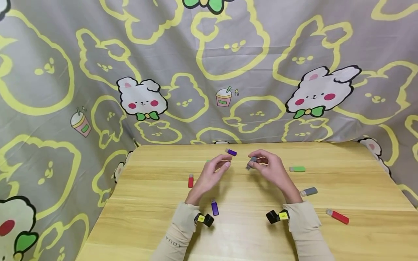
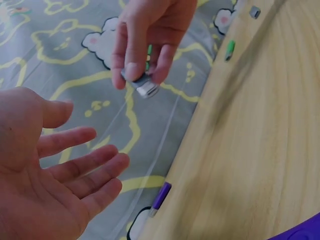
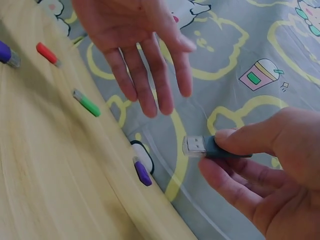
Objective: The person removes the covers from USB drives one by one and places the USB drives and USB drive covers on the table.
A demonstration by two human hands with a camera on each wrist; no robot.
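Note:
A grey USB stick [image 3: 216,147] with a clear cap over its metal plug is pinched between the thumb and fingers of my right hand [image 1: 266,166], held above the table. My left hand [image 1: 211,173] hovers across from it with fingers spread and nothing in them; the left wrist view shows its bare palm. Behind the hands, near the table's back edge, lies a purple USB stick [image 1: 231,152]. A green USB stick [image 3: 86,103] rests to the left, mostly hidden behind the left hand in the head view.
On the wooden table [image 1: 147,217] lie a red USB stick [image 1: 191,181] and a purple one [image 1: 214,208] near the left arm. To the right are a green one [image 1: 297,169], a grey one [image 1: 309,191] and a red one [image 1: 337,216]. A patterned curtain [image 1: 183,54] hangs behind.

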